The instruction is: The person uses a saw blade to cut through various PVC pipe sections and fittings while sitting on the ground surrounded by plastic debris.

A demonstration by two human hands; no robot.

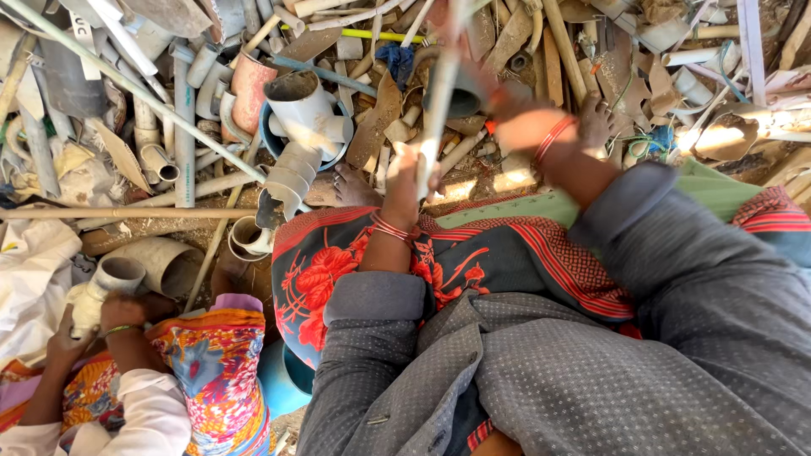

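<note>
— What do the two hands hold?

— The left hand [404, 181] has its fingers closed around a thin pale pipe [439, 93], which stands almost upright between the knees. The right hand [525, 127] is blurred (I cannot tell if its fingers are open or closed); it is just beside the dark pipe piece [460, 97] near the thin pipe.

— And around them?

— A heap of broken pipes [182, 127] covers the ground. At lower left, another person's hands [101, 317] grip a grey pipe fitting [106, 283].

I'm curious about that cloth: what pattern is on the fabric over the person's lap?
Red flowers on black cloth, with a red-striped border, seen in the head view.
</note>
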